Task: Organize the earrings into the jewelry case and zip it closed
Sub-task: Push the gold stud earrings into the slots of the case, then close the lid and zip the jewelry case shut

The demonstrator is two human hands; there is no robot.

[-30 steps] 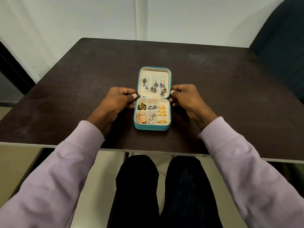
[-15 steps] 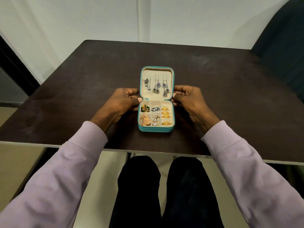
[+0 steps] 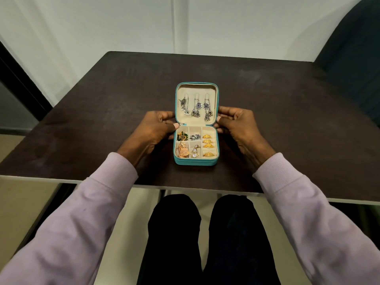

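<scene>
A small teal jewelry case [image 3: 195,162] lies open near the front of a dark table [image 3: 102,112]. Its cream lid [image 3: 196,89] stands raised, with three silver dangling earrings [image 3: 196,108] hooked inside. The tray below holds green-gold, silver, rose-gold and clear-stone earrings and a column of gold rings [image 3: 209,144]. My left hand [image 3: 157,128] grips the lid's left edge near the hinge, thumb at the tray corner. My right hand [image 3: 236,125] grips the lid's right edge, fingers curled round it.
A dark upholstered chair [image 3: 353,58] stands at the table's right rear corner. White walls lie behind, with a dark frame [image 3: 18,83] at the left. My legs in black trousers [image 3: 205,239] are under the table's front edge.
Both hands have slid up from the tray sides to the lid's side edges. The lid has tipped up a little toward me.
</scene>
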